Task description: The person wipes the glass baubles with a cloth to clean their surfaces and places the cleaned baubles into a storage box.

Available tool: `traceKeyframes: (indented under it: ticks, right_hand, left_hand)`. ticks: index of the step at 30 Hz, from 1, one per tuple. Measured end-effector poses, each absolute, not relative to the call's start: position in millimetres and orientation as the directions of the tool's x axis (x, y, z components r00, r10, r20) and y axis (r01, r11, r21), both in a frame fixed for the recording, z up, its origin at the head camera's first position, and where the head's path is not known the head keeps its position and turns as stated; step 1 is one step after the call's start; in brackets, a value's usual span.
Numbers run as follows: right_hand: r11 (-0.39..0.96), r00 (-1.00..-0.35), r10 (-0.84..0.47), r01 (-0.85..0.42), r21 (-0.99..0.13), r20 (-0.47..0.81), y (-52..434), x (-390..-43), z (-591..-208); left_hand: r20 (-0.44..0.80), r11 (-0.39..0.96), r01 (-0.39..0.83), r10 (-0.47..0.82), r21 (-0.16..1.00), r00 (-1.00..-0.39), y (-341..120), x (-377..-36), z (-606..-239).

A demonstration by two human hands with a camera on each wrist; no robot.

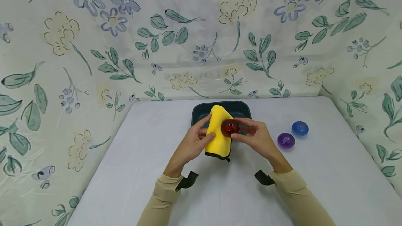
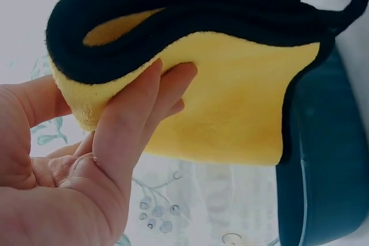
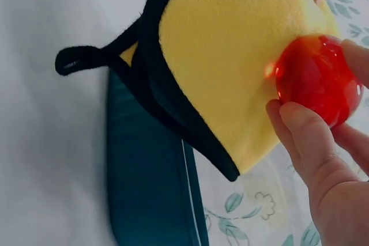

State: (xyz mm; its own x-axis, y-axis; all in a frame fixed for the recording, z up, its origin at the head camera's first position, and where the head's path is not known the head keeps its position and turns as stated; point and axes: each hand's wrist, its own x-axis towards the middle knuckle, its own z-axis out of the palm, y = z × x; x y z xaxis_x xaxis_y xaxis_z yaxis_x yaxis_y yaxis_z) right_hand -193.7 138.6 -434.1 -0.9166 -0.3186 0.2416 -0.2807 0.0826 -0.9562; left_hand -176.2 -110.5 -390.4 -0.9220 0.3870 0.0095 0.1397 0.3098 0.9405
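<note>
My left hand (image 1: pixel 194 143) grips a folded yellow cloth (image 1: pixel 217 133) with black edging and a small hanging loop. In the left wrist view the cloth's folds (image 2: pixel 225 96) lie between the thumb and the fingers. With thumb and fingertips my right hand (image 1: pixel 258 137) holds a shiny red ball (image 1: pixel 230 127) against or very near the cloth's right side. Seen from the right wrist, the red ball (image 3: pixel 319 80) looks smooth and see-through. Both hands are just in front of a dark teal tray (image 1: pixel 240 106), whose inside is partly hidden by the cloth and hands.
To the right on the white table (image 1: pixel 125 170) lie a purple ball (image 1: pixel 286 140) and a blue ball (image 1: pixel 300 128), close together. Flower-patterned sheeting (image 1: pixel 204 37) rises behind the table and along both sides.
</note>
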Motion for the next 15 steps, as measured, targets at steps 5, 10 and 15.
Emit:
traceKeyframes:
  ticks: [5, 10, 15]
  right_hand:
    - [0.119, -0.932, -0.316, -0.227, -0.967, 0.180, 139.9, -195.0, -433.8]
    - [0.138, -0.937, -0.323, -0.188, -0.972, 0.135, 141.5, -196.6, -433.6]
    - [0.160, -0.933, -0.341, -0.183, -0.970, 0.120, 142.2, -196.4, -432.7]
  left_hand:
    - [0.035, 0.306, 0.165, 0.389, 0.938, -0.921, -110.3, -176.2, -390.1]
    - [0.025, 0.311, 0.154, 0.381, 0.938, -0.924, -109.2, -176.5, -390.6]
    - [0.006, 0.321, 0.135, 0.372, 0.937, -0.928, -108.0, -176.7, -390.4]
